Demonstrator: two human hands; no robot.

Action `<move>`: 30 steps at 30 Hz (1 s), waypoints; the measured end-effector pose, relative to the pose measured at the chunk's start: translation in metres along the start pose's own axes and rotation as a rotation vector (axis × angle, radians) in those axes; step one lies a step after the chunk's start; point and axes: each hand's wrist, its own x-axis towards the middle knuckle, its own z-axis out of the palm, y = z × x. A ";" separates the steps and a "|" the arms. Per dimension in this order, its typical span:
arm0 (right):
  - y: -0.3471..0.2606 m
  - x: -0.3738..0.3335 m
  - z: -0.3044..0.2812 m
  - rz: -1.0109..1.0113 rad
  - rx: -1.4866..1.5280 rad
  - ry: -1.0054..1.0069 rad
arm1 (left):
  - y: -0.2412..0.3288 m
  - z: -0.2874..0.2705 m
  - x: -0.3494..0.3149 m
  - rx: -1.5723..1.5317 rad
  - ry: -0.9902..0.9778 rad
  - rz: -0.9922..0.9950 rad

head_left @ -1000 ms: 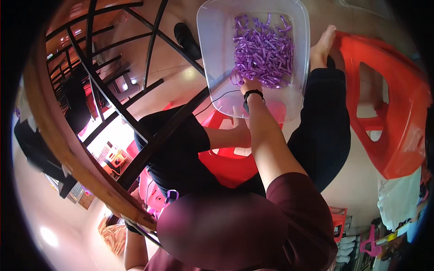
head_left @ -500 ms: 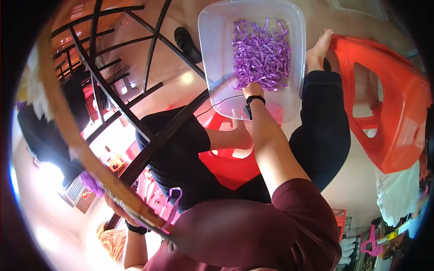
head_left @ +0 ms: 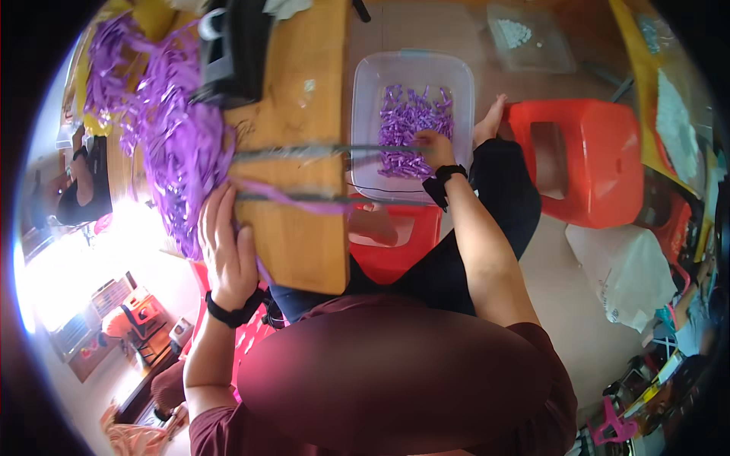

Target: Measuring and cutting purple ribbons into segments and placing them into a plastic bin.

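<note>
On the wooden table (head_left: 304,251) lies a tangled heap of long purple ribbons (head_left: 179,152). My left hand (head_left: 228,251) rests against the near end of this heap, its fingers stretched out and the thumb apart. One ribbon (head_left: 293,200) runs rightward from the heap across the tabletop. Beyond the table's right edge, a clear plastic bin (head_left: 365,91) holds many short purple ribbon pieces (head_left: 411,118). My right hand (head_left: 435,150) is down in the bin at these pieces, fingers curled; what they hold, if anything, is hidden.
Two thin grey bars (head_left: 304,153) stretch from the table over the bin. A black device (head_left: 236,57) stands on the table's far part. Red plastic stools (head_left: 601,163) stand to the right and below me. A white bag (head_left: 623,273) lies at right.
My view has swung left and up, so the tabletop and ribbon heap now show. My left hand, mostly hidden by the table before, is now visible on the heap. My right hand stays in the bin.
</note>
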 end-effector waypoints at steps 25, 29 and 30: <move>-0.554 -0.185 -0.191 -0.629 -0.067 -0.037 | -0.019 0.005 -0.030 -0.086 0.449 0.130; -0.644 -0.185 -0.130 -0.675 0.148 -0.177 | -0.019 0.007 -0.030 -0.132 0.488 0.137; -0.656 -0.171 -0.119 -0.766 0.215 -0.259 | -0.020 0.006 -0.031 -0.122 0.494 0.125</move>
